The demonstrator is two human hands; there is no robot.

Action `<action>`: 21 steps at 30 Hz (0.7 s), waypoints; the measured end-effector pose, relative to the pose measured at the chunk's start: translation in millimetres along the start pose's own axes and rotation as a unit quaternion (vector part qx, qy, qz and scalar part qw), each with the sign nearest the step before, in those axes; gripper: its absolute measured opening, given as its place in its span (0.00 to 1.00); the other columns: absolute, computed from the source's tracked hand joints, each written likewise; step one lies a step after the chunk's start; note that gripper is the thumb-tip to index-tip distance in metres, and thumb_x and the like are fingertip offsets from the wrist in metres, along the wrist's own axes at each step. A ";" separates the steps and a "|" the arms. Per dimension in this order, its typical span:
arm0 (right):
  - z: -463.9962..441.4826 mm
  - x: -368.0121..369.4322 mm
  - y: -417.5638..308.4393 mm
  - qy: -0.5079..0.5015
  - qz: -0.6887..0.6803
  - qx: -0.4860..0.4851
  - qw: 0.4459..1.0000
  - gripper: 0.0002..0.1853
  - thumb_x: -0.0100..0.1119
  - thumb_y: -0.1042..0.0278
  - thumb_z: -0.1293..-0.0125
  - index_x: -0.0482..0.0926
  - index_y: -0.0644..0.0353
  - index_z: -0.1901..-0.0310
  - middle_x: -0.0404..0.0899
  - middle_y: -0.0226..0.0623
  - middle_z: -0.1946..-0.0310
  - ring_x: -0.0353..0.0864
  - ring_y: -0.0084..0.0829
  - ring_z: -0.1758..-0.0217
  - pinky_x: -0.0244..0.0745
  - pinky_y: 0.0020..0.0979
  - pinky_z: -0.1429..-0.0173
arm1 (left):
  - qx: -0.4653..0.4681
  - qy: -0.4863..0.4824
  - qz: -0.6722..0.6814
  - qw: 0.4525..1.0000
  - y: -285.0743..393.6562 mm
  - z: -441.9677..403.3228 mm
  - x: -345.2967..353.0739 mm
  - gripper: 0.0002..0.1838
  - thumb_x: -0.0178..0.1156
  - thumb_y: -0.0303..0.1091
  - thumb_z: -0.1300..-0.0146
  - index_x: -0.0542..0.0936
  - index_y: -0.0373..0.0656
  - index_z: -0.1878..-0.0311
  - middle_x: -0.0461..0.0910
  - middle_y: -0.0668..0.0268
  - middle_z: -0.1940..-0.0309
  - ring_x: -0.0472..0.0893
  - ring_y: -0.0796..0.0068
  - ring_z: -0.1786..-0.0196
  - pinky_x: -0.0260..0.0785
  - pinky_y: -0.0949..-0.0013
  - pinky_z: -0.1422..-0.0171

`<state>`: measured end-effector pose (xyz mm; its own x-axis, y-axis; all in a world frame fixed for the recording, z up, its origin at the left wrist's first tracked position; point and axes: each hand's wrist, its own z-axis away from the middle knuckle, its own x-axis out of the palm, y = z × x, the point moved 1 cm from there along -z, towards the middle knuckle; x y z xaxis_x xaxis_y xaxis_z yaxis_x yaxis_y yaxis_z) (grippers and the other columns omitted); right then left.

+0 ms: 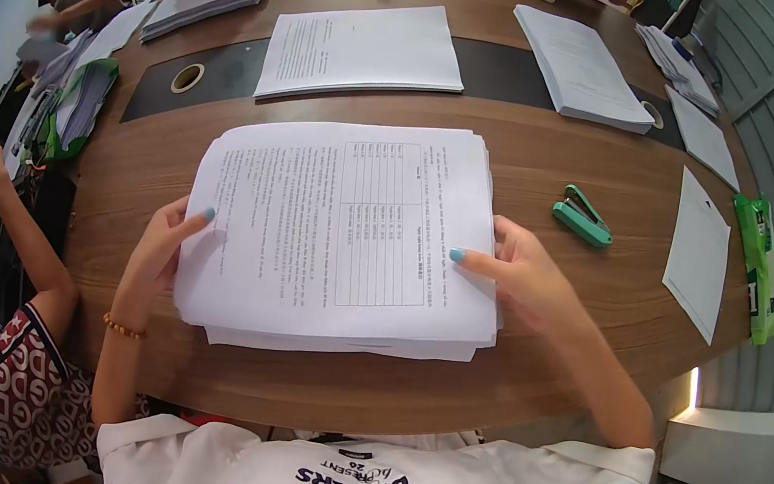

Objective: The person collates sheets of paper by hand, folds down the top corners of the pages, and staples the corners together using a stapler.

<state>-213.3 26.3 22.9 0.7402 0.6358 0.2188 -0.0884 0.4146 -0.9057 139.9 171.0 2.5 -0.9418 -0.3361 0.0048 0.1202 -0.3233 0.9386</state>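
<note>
Between my hands is a thick stack of printed paper [290,217], its top sheet bearing lines of text and a table, turned sideways to me. My left hand [166,243] grips the stack's left edge, thumb on top and the other fingers mostly hidden beneath. On the right edge, my right hand [515,267] holds it the same way, thumb lying over the top sheet. Some lower sheets stick out unevenly at the near edge. A green stapler [583,215] lies on the wooden table [600,306], a little beyond my right hand.
Farther back lie a paper stack [366,51] and another stack [582,65]. A tape roll [187,79] sits at left on the dark strip. On the right are a single sheet [698,251] and a green packet [756,265]. Other people sit at the left and far side.
</note>
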 end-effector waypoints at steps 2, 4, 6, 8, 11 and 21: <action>3.3 -9.4 -3.8 0.011 0.074 0.017 0.997 0.26 0.62 0.71 0.42 0.64 0.76 0.46 0.79 0.48 0.60 0.82 0.29 0.59 0.80 0.28 0.59 | 0.036 -0.027 -0.040 0.998 8.0 7.0 2.3 0.22 0.62 0.25 0.44 0.70 0.30 0.46 0.78 0.59 0.53 0.78 0.78 0.54 0.72 0.75 0.51; 4.6 -15.3 -2.3 0.023 0.149 0.032 0.988 0.26 0.63 0.69 0.42 0.65 0.76 0.48 0.80 0.46 0.64 0.82 0.28 0.62 0.80 0.27 0.63 | 0.046 -0.035 -0.092 0.994 7.3 8.0 -0.7 0.23 0.62 0.25 0.44 0.70 0.30 0.46 0.78 0.59 0.53 0.78 0.78 0.54 0.72 0.75 0.50; 5.2 -15.8 2.0 0.016 0.206 0.002 0.978 0.25 0.63 0.67 0.42 0.66 0.75 0.50 0.80 0.44 0.73 0.83 0.26 0.71 0.77 0.24 0.73 | 0.057 -0.045 -0.146 0.987 6.0 8.7 -4.3 0.24 0.63 0.25 0.45 0.69 0.29 0.45 0.78 0.59 0.53 0.78 0.78 0.55 0.72 0.75 0.50; 9.4 -13.9 -2.7 0.023 0.242 0.005 0.970 0.23 0.63 0.65 0.42 0.68 0.74 0.54 0.80 0.44 0.75 0.81 0.26 0.77 0.75 0.25 0.77 | 0.086 -0.046 -0.163 0.982 5.0 6.8 -5.2 0.24 0.65 0.28 0.46 0.71 0.30 0.47 0.79 0.60 0.56 0.79 0.78 0.57 0.72 0.76 0.52; 16.4 -10.4 -15.8 0.027 0.341 0.032 0.939 0.18 0.63 0.63 0.41 0.71 0.71 0.61 0.79 0.43 0.79 0.78 0.26 0.83 0.72 0.24 0.81 | 0.047 -0.038 -0.276 0.959 22.1 9.4 -0.8 0.21 0.65 0.30 0.46 0.73 0.30 0.50 0.81 0.59 0.61 0.80 0.77 0.60 0.73 0.74 0.56; 20.4 -20.3 -7.3 0.167 0.434 -0.181 0.867 0.21 0.59 0.56 0.39 0.72 0.71 0.61 0.78 0.47 0.64 0.79 0.41 0.59 0.73 0.36 0.51 | 0.181 0.105 -0.728 0.652 86.5 -19.2 38.3 0.20 0.61 0.44 0.41 0.75 0.35 0.56 0.78 0.52 0.56 0.79 0.62 0.53 0.70 0.65 0.52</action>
<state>-241.3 23.7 32.5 0.6567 0.3572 -0.6643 -0.5384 -0.3948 -0.7445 120.2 113.1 77.3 0.0948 -0.0325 -0.9950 -0.9723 -0.2177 -0.0855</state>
